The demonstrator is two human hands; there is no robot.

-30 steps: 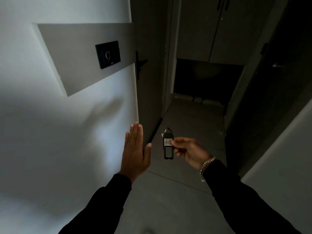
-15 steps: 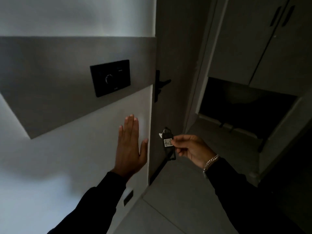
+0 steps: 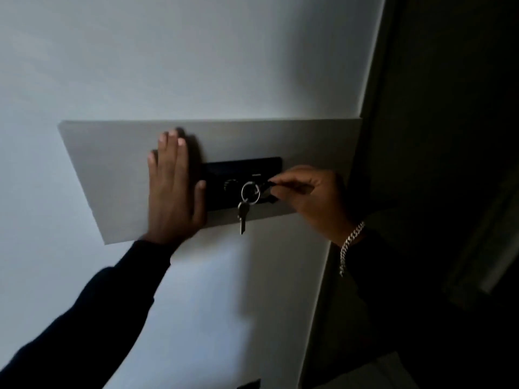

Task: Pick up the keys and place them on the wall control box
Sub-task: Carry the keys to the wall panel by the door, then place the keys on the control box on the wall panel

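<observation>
The keys (image 3: 246, 200) are a silver ring with one key hanging down and a dark fob. My right hand (image 3: 309, 198) pinches the fob and holds the ring right in front of the black wall control box (image 3: 241, 169), by its round dial. Whether the ring touches the box is unclear. That box is set in a grey panel (image 3: 309, 138) on the white wall. My left hand (image 3: 174, 189) lies flat and open on the panel, covering the box's left end.
To the right of the panel the wall ends at a corner (image 3: 345, 220), with a dark doorway beyond. A small dark socket (image 3: 250, 384) shows low on the wall.
Both hands rose from waist height to the panel. The left hand slid up the wall onto the panel, and the right hand carried the keys up to the control box. The view tilted up.
</observation>
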